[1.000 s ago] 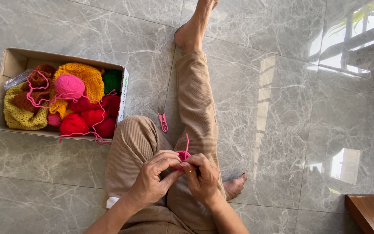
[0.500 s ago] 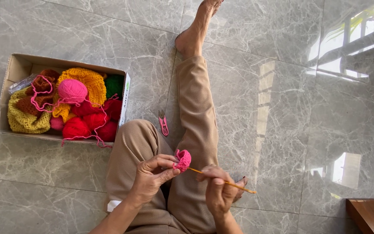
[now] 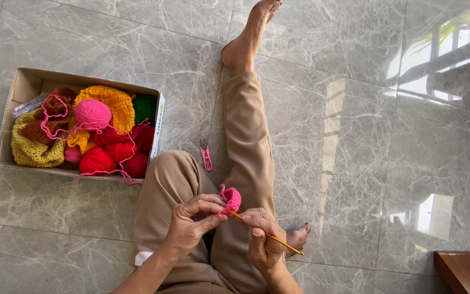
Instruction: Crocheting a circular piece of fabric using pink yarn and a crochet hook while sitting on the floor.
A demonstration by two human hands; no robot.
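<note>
My left hand point(image 3: 191, 224) pinches a small pink crocheted piece point(image 3: 230, 199) above my lap. In my right hand point(image 3: 262, 239) is a thin orange crochet hook point(image 3: 278, 242); its tip meets the pink piece and its handle points down to the right. Both hands hover over my legs in tan trousers point(image 3: 248, 136), one leg stretched out across the floor and the other bent. Pink yarn trails from the open cardboard box point(image 3: 25, 87) at the left, where a pink yarn ball point(image 3: 92, 114) lies on top.
The box also holds red, green, brown and yellow yarn and knitted pieces. Small pink snips point(image 3: 206, 154) lie on the grey marble floor between box and leg. A wooden furniture corner point(image 3: 466, 271) shows at the bottom right.
My hands were joined on the pink piece. Then the right hand drew the hook out to the right, and now it has come back, with the hook tip at the piece again.
</note>
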